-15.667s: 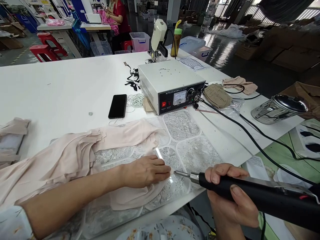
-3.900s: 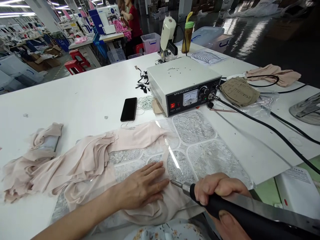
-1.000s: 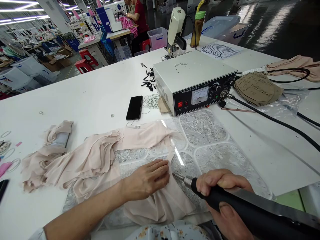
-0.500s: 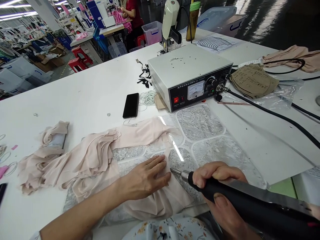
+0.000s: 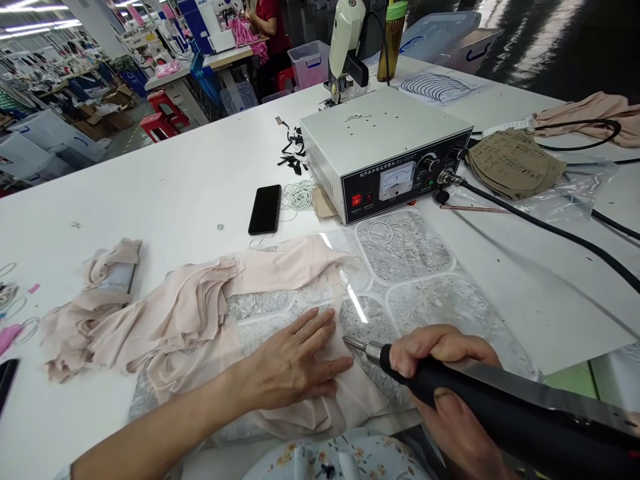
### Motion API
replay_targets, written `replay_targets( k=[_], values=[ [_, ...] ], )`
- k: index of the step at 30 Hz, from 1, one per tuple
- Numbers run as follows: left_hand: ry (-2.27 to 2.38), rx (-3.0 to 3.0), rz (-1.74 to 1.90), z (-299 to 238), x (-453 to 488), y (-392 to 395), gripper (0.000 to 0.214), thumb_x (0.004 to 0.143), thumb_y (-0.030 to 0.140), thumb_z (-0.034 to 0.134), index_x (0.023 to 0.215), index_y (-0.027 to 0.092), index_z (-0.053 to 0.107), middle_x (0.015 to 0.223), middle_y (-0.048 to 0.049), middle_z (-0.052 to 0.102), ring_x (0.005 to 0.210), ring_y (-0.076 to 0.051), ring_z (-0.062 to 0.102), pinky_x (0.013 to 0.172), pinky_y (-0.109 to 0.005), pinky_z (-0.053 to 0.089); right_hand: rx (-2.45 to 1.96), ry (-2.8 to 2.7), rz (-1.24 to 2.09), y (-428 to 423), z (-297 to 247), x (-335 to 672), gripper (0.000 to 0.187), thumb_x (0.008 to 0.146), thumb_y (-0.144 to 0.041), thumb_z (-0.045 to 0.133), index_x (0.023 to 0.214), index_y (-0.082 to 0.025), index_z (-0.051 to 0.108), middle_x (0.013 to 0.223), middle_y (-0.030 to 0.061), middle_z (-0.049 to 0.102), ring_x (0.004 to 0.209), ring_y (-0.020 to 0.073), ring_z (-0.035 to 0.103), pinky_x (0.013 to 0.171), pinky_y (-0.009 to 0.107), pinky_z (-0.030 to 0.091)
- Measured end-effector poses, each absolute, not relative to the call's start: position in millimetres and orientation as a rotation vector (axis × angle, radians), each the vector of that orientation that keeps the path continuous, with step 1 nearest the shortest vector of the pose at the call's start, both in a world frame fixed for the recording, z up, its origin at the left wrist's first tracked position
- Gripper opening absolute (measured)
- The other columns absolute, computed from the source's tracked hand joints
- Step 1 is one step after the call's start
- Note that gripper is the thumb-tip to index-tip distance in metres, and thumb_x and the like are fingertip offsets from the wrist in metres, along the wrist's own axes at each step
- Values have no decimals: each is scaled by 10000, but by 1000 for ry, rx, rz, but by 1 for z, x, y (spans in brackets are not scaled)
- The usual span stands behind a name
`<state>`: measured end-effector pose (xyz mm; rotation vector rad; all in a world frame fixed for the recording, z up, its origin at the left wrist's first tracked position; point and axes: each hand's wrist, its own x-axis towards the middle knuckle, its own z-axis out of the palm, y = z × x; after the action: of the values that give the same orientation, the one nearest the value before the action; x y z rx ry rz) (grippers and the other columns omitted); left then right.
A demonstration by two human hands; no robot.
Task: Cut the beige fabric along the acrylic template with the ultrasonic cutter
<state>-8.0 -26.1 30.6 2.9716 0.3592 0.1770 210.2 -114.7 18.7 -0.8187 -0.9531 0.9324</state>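
Note:
My left hand lies open with fingers spread, resting on a thin beige fabric piece. My right hand is closed around the black body of an ultrasonic hand welder. Its narrow metal tip points left and sits at the fabric's right edge, close to my left fingers; whether it touches the cloth, I cannot tell. Under the fabric is a clear, patterned plastic mat. A layered stack of beige fabric pieces spreads over the mat's left part and onto the white table.
The welder's control box stands behind the mat, its black cable running right. Nearby are a phone, elastic loops, brown card patterns and a bottle. A co-worker handles pink cloth at the back.
My left thumb and fingers have spread wider on the fabric. The welder tip stays by the fabric's edge with little movement. The whole view has shifted slightly.

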Motion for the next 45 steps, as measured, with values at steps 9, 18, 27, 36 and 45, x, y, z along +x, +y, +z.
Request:
replay_targets(
  k=[9,18,27,36,45],
  values=[
    [191,2953,104,32,-8,-12,398,944,437,518,1281,232,572,1234,-155,532,1352,-338,383,1115,-471,359,-749,-1000,933,-115,19,210,171,889,-171,482,1044,-244,495,912,29,511,774,145,535,707,357,532],
    [160,2984,54,34,-7,-10,419,935,452,524,1301,249,552,1195,-136,525,1361,-358,357,1114,-479,364,-792,-943,936,-115,18,211,175,839,-225,569,1005,-257,526,879,26,548,728,152,546,663,372,542],
    [144,2961,20,34,-6,-9,426,932,454,527,1302,246,550,1223,-148,516,1355,-369,358,1107,-489,364,-786,-960,924,-114,17,211,173,856,-210,538,1021,-254,515,900,28,527,731,144,540,670,360,532],
    [145,2922,35,32,-7,-10,401,950,438,495,1296,244,560,1220,-151,506,1377,-379,317,1115,-504,349,-798,-960,888,-112,25,210,144,875,-182,497,1009,-237,498,876,18,491,738,138,516,671,341,526],
    [152,2901,58,30,-8,-10,393,945,437,509,1286,249,566,1231,-141,502,1389,-376,291,1124,-504,337,-811,-850,884,-110,35,204,137,828,-212,557,960,-225,524,848,9,492,702,128,507,639,319,519]
  ],
)
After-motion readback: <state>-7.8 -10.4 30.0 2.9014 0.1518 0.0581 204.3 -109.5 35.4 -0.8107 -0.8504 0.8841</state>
